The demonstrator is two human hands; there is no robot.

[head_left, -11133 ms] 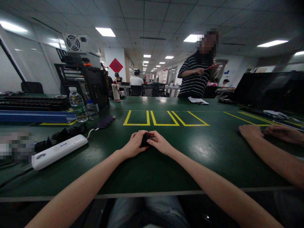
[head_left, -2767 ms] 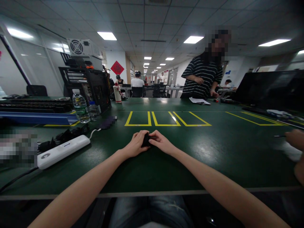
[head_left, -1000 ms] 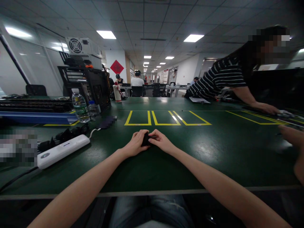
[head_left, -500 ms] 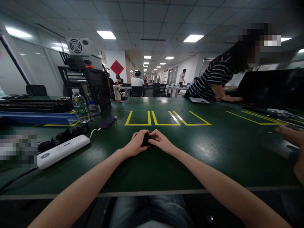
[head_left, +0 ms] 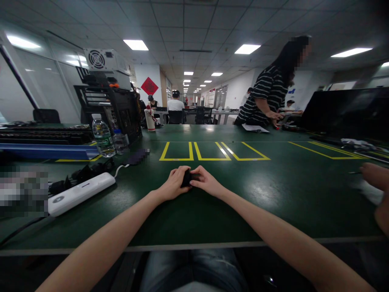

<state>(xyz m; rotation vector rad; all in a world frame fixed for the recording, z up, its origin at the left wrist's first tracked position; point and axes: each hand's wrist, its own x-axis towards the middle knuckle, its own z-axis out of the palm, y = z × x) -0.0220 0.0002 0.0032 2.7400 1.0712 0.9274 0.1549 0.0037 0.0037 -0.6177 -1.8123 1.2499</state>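
Observation:
Between my two hands, over the green table (head_left: 194, 219), is a small black block-like object (head_left: 185, 179). My left hand (head_left: 173, 184) is closed around its left side, fingers over the top and thumb below. From the right, my right hand (head_left: 206, 182) pinches at the object's right side with thumb and fingers. Much of the object is hidden by my fingers, so its exact kind does not show. Beyond my hands, yellow tape outlines (head_left: 212, 159) mark the table.
A white power strip (head_left: 82, 194) with black cables lies at left. Behind it stand a water bottle (head_left: 102, 136) and an open computer case (head_left: 111, 109). A co-worker's hand (head_left: 375, 176) reaches in at right, near a black monitor (head_left: 349, 113). Another person (head_left: 267, 95) stands across the table.
My hands stay almost in place, with the right fingers slightly shifted at the black object. The person across has straightened up and moved left. The co-worker's hand at right has shifted a little.

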